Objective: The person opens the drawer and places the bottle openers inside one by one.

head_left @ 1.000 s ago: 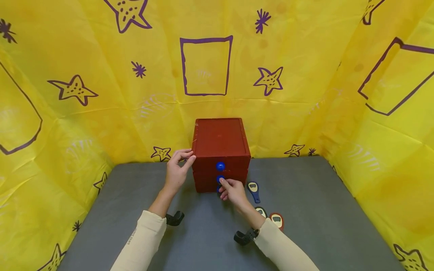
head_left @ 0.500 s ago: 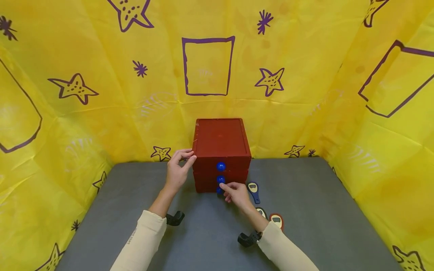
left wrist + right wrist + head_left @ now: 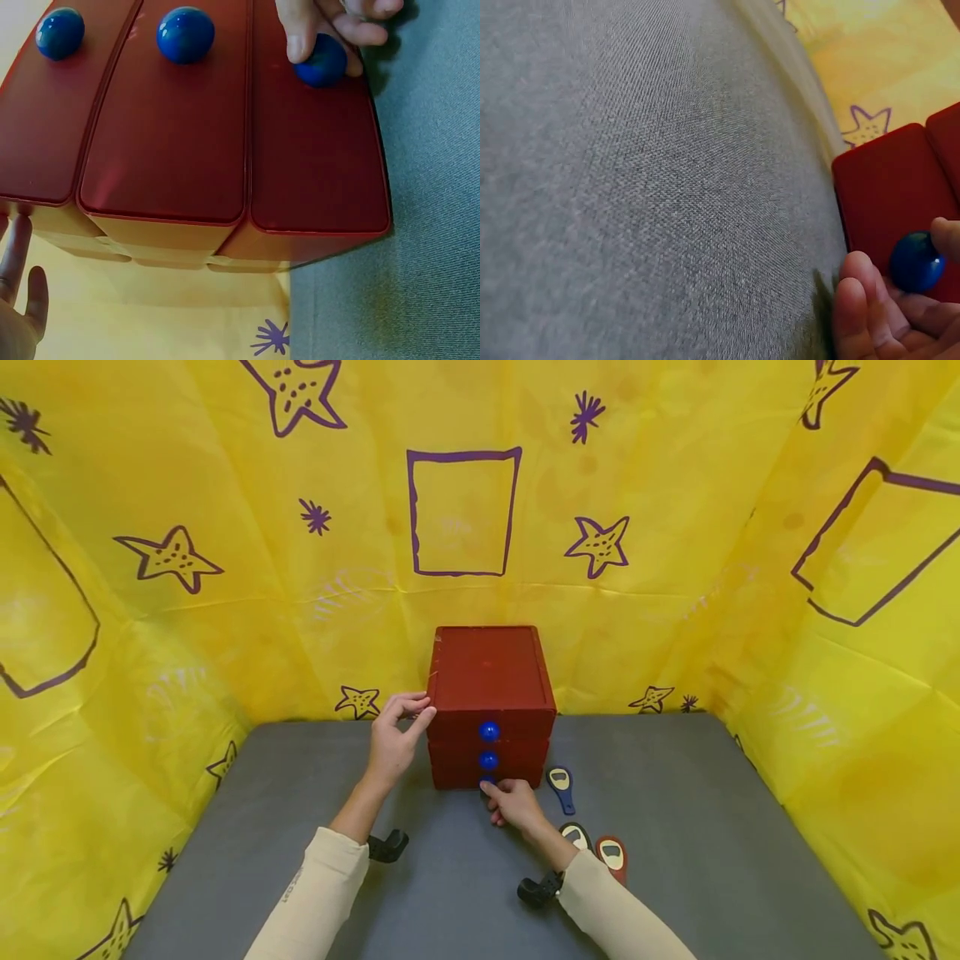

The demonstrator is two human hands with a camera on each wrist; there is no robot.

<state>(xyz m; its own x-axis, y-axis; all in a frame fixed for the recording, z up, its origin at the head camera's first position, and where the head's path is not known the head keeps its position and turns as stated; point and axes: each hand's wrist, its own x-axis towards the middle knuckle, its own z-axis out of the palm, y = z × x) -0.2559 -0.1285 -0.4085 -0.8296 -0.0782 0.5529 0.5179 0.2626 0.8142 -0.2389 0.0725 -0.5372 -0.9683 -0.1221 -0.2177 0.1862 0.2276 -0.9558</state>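
Note:
A small red drawer cabinet (image 3: 491, 664) stands near the back of the table, its drawers closed. Down its front run a top knob (image 3: 489, 732), a middle knob (image 3: 488, 761) and a bottom knob (image 3: 322, 64), all round and blue. My right hand (image 3: 517, 806) pinches the bottom knob between thumb and fingers; the other fingers curve loosely below it in the right wrist view. At the cabinet's upper left front corner, my left hand (image 3: 392, 743) touches the side with extended fingertips and holds nothing.
Right of the cabinet lies a blue bottle opener (image 3: 560, 783) on the grey table (image 3: 690, 827). Nearer, beside my right forearm, are a black-edged bottle opener (image 3: 574, 835) and a red one (image 3: 612, 853), partly covered by the sleeve. A yellow patterned cloth (image 3: 315, 610) encloses the back and sides.
My right hand has moved down from the middle knob to the bottom knob and now pinches it. The left hand keeps its place at the cabinet's side.

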